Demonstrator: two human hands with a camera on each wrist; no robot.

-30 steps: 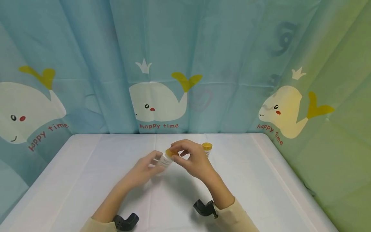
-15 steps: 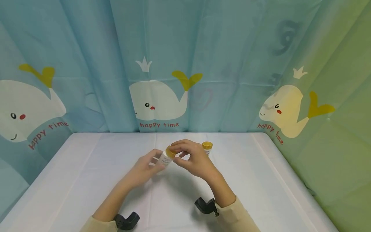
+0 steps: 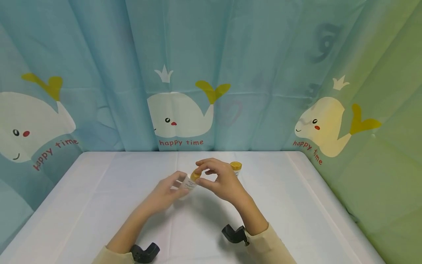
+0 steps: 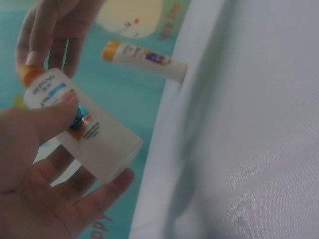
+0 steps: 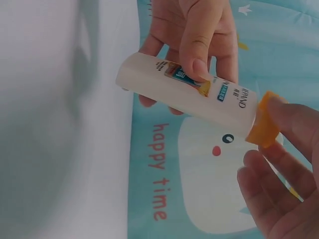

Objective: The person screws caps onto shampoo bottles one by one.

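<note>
Tilted above the table is a small white bottle (image 3: 189, 184) with a printed label reading REPAND and an orange-yellow cap (image 5: 265, 120) at its upper end. My left hand (image 3: 167, 192) holds the bottle's body, thumb (image 4: 60, 115) across the label and fingers behind. From the other side my right hand (image 3: 221, 180) pinches the cap between thumb and fingers. In the right wrist view the cap sits against the bottle's top; whether it is loose I cannot tell. A second white bottle (image 4: 147, 60) with a matching cap stands upright on the table, partly hidden by my right hand.
A white cloth covers the table (image 3: 287, 216). Behind it and along the sides hangs a blue-green curtain (image 3: 257, 55) printed with whales. Each wrist carries a black camera mount (image 3: 234, 234) close above the tabletop.
Half a second ago the right fingers were spread wider around the cap, showing more of it; now they pinch it again. The bottle has dipped slightly. The second bottle has not moved.
</note>
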